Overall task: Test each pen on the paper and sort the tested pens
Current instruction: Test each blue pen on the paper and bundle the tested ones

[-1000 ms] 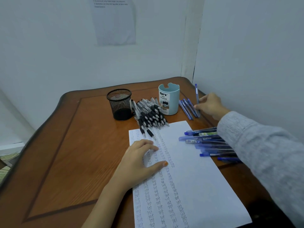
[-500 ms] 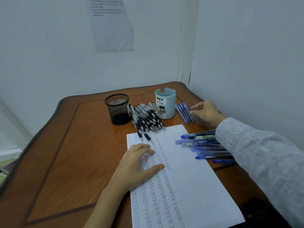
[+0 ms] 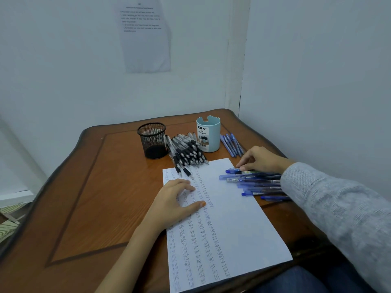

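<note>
Left hand (image 3: 175, 199) lies flat, fingers spread, on the paper (image 3: 228, 229); right hand (image 3: 260, 159) curls onto the farthest blue pen (image 3: 234, 171) of the right-side pile (image 3: 260, 185), grip unclear

pale walls (image 3: 63, 70) meet in a corner behind a brown wooden table (image 3: 95, 197) with a wavy edge. a printed sheet (image 3: 146, 43) hangs on the left wall. a dark crack (image 3: 240, 102) runs down the corner. patterned floor (image 3: 8, 220) shows at lower left.
</note>
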A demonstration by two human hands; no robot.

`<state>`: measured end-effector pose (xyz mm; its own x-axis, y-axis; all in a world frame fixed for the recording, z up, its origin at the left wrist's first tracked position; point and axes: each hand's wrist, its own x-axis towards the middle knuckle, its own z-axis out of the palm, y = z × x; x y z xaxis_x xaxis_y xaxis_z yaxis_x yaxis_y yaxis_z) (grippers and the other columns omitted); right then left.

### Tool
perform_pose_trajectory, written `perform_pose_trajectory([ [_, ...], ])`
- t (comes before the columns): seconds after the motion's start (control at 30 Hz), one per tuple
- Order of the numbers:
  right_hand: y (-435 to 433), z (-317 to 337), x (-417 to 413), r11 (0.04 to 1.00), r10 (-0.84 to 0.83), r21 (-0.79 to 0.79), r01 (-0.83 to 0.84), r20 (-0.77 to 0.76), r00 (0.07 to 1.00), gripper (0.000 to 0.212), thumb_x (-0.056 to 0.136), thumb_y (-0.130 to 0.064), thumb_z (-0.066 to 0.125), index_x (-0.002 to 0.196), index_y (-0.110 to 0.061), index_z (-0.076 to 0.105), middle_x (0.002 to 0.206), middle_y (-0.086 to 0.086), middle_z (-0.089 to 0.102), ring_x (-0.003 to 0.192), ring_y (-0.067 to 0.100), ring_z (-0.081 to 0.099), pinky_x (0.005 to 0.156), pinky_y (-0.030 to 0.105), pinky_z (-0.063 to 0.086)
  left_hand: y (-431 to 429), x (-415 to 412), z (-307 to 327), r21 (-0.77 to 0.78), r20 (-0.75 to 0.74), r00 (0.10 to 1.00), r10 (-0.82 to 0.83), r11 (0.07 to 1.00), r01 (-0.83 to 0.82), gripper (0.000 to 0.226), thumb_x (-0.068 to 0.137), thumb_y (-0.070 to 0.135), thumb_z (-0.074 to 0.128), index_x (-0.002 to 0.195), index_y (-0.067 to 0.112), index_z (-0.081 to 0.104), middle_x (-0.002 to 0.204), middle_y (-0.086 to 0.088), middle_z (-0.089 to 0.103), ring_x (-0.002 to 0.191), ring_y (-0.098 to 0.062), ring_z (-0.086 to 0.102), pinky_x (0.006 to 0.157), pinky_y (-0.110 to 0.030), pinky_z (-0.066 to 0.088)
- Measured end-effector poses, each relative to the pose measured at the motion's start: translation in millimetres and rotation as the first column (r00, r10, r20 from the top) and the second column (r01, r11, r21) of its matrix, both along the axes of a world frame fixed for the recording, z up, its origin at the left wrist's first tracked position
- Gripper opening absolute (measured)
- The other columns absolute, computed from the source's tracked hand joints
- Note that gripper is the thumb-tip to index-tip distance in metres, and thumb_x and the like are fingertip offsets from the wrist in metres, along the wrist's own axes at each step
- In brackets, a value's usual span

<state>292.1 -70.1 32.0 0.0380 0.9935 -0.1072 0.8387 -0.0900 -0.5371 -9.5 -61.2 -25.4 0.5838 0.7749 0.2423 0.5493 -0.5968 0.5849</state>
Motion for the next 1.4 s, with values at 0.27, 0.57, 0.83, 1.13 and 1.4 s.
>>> perform_pose_trajectory([
  [0.27, -1.3, -1.8, -7.6, 0.999, 0.024, -0.022, -0.024, -0.015, 1.000, 0.012, 0.090, -0.011, 0.063, 0.098, -0.020, 0.063, 0.095, -0.006, 0.058, 0.092, 0.015, 0.059, 0.074, 0.015, 0.048, 1.2, 0.3, -1.1, 0.008, -0.004, 1.000, -0.002, 1.000, 0.002, 0.056, 0.070, 0.072, 0.063, 0.111, 0.033, 0.064, 0.125, 0.018, 0.053, 0.117, 0.003, 0.044, 0.100, -0.024, 0.037],
  [0.57, -6.9, 6.5, -28.7, 0.943, 0.052, 0.332, -0.020, -0.089, 0.995, 0.013, 0.092, -0.008, 0.059, 0.094, -0.020, 0.053, 0.090, 0.001, 0.057, 0.077, 0.010, 0.052, 0.065, 0.012, 0.039, 2.1, 0.3, -2.0, -0.001, 0.006, 1.000, 0.002, 1.000, -0.002, 0.063, 0.064, 0.080, 0.056, 0.109, 0.036, 0.064, 0.124, 0.020, 0.053, 0.117, 0.003, 0.044, 0.101, -0.028, 0.038],
  [0.83, -40.1, -3.3, -73.3, 0.766, -0.023, 0.625, -0.149, 0.259, 0.966, 0.052, 0.078, -0.075, 0.048, 0.068, -0.025, 0.049, 0.060, -0.012, 0.055, 0.053, 0.009, 0.050, 0.049, 0.026, 0.043, 4.1, -0.7, -3.1, -0.005, 0.033, 0.999, 0.006, 1.000, -0.006, 0.058, 0.065, 0.076, 0.063, 0.107, 0.036, 0.065, 0.123, 0.021, 0.053, 0.116, 0.005, 0.043, 0.100, -0.026, 0.036],
  [1.13, -61.9, -28.1, -81.1, 0.627, -0.066, 0.773, -0.097, 0.177, 0.982, 0.037, 0.066, -0.051, 0.064, 0.057, -0.021, 0.046, 0.049, -0.011, 0.050, 0.044, 0.015, 0.046, 0.042, 0.030, 0.045, 5.2, -1.2, -4.0, -0.014, 0.038, 0.999, 0.004, 1.000, -0.003, 0.065, 0.061, 0.079, 0.058, 0.108, 0.035, 0.066, 0.124, 0.021, 0.053, 0.117, 0.007, 0.043, 0.097, -0.021, 0.033],
  [1.4, -62.7, -38.5, -83.8, 0.603, 0.075, 0.771, -0.206, 0.203, 0.976, 0.033, 0.074, -0.049, 0.073, 0.072, -0.021, 0.054, 0.067, -0.011, 0.055, 0.055, 0.008, 0.046, 0.044, 0.020, 0.040, 5.5, -0.7, -3.9, -0.021, 0.028, 1.000, 0.012, 1.000, -0.012, 0.066, 0.060, 0.082, 0.056, 0.109, 0.039, 0.064, 0.125, 0.024, 0.051, 0.120, 0.005, 0.042, 0.101, -0.025, 0.033],
])
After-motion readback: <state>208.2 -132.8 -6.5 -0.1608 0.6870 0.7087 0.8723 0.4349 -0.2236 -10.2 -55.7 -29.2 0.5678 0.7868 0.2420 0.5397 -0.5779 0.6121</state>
